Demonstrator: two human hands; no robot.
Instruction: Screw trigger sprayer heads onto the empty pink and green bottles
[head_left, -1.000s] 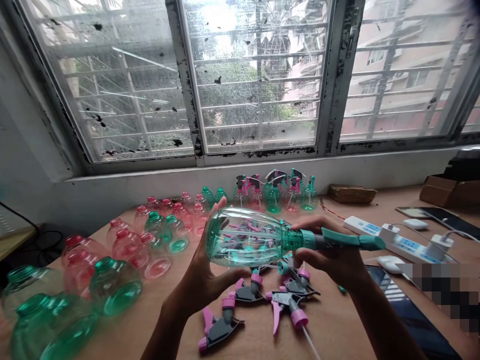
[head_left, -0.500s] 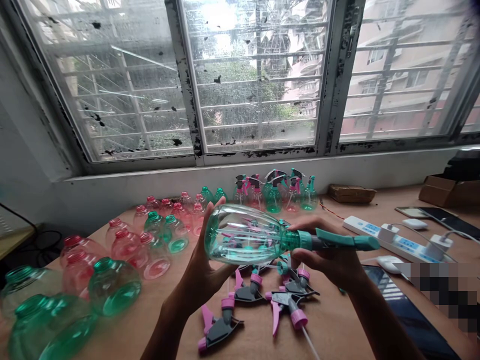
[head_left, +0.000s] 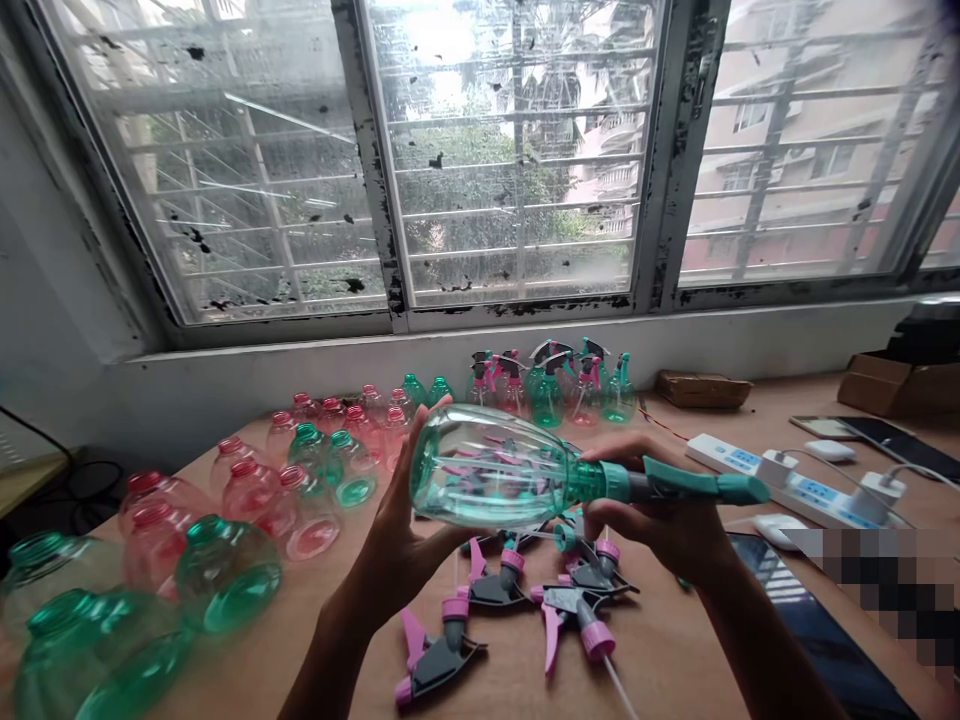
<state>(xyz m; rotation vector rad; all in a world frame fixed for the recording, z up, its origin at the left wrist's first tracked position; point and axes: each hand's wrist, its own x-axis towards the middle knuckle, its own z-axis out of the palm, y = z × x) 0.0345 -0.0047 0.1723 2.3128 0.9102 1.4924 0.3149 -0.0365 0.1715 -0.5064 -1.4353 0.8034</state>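
Okay, red and green jars [head_left: 259, 495] crowd the counter's [head_left: 315, 620] left side! Next, the left hand [head_left: 401, 535] cups the base of a clear green bottle [head_left: 491, 470], held sideways above loose spray heads [head_left: 499, 585]. The right hand [head_left: 664, 520] grips around its collar, teal sprayer [head_left: 697, 484] pointing right, towards a white power strip [head_left: 817, 490].

Looks like a workshop — clustered bottles [head_left: 251, 500], loose spray heads [head_left: 442, 655].
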